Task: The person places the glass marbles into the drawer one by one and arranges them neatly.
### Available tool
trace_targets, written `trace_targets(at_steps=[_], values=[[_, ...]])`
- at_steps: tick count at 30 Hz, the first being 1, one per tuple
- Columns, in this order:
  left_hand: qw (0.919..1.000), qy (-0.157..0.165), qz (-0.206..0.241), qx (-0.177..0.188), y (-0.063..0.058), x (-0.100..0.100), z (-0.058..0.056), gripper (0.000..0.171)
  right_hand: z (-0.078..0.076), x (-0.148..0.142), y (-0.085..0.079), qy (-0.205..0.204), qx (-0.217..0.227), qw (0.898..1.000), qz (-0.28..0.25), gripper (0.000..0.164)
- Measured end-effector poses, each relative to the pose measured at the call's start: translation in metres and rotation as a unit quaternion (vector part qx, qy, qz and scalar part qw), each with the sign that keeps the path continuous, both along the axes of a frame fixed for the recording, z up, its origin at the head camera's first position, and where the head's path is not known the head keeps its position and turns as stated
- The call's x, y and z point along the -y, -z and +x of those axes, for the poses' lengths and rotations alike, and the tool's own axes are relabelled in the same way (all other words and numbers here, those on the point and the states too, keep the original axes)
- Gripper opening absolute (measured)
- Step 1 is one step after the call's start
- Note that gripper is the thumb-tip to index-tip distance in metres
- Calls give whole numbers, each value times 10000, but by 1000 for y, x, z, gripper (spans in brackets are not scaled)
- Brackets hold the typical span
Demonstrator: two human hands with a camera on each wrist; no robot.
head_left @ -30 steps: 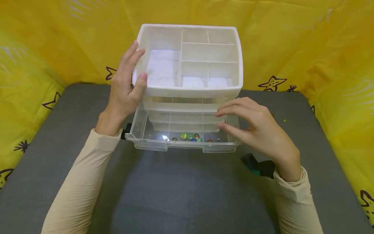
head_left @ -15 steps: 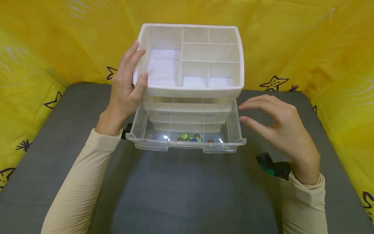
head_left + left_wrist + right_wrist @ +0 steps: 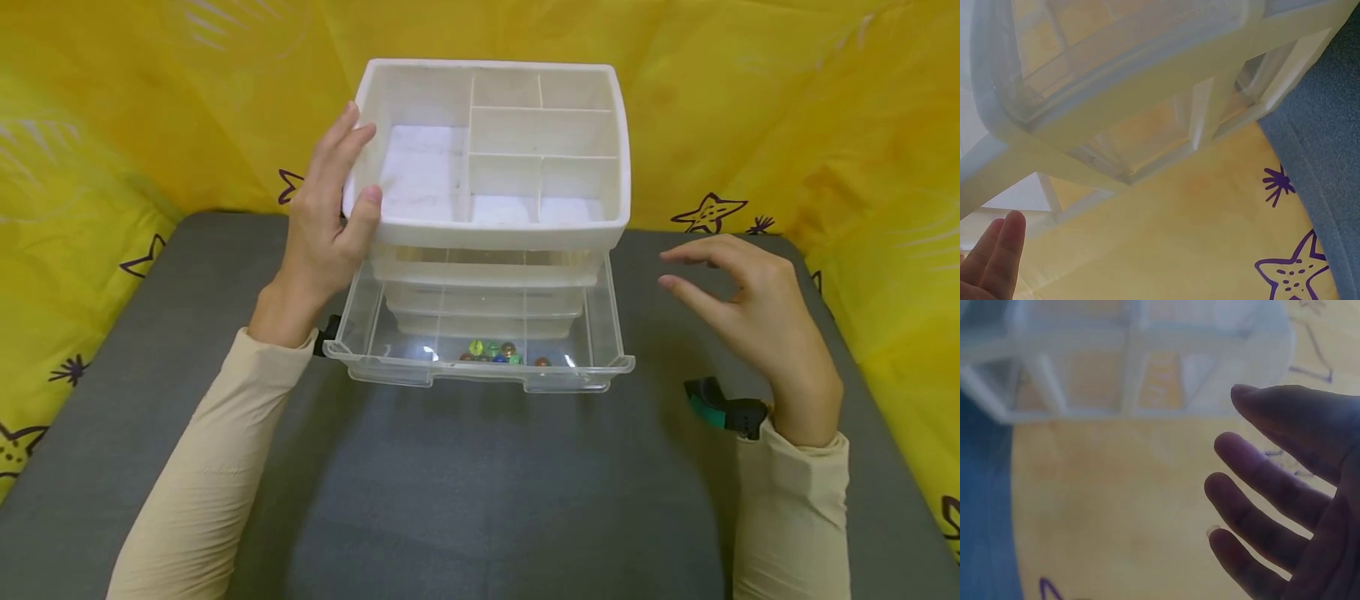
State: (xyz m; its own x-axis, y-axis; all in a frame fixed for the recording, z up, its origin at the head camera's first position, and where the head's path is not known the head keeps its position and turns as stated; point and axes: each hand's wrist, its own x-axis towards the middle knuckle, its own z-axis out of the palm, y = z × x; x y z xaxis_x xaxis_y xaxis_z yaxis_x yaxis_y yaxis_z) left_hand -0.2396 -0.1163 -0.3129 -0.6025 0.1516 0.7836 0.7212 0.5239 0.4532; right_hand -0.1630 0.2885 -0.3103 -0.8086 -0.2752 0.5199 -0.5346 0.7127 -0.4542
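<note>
In the head view a white plastic drawer organizer (image 3: pixel 502 236) stands at the back middle of the table, its top tray divided into compartments. Its clear drawer (image 3: pixel 480 377) is pulled out toward me, with several coloured glass marbles (image 3: pixel 477 347) near the front wall. My left hand (image 3: pixel 324 204) rests against the organizer's left side, thumb at the front corner, fingers extended along the upper rim. To the right, my right hand (image 3: pixel 757 308) is held apart from the drawer. Its thumb and fingers are spread with a gap between them, nothing held, as the right wrist view also shows.
A dark grey cloth covers the table (image 3: pixel 465 492). Yellow patterned fabric (image 3: pixel 750 108) rises behind and at both sides. A black and green strap device (image 3: pixel 723 408) sits at the right wrist. More white drawer frames (image 3: pixel 1147 169) show in the left wrist view.
My right hand has moved right, from over the drawer's right side to beside it. Two small marbles seen earlier on the table at right are now behind it. The left hand stays put.
</note>
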Motion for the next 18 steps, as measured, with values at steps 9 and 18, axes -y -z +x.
trace_targets(at_steps=[9,18], values=[[10000,48,46,46,-1,1,0,58,-12,-18,16,532,649,9963,192,27],[9999,-17,144,16,-2,2,3,59,-22,-41,34,925,1787,9795,99,33]])
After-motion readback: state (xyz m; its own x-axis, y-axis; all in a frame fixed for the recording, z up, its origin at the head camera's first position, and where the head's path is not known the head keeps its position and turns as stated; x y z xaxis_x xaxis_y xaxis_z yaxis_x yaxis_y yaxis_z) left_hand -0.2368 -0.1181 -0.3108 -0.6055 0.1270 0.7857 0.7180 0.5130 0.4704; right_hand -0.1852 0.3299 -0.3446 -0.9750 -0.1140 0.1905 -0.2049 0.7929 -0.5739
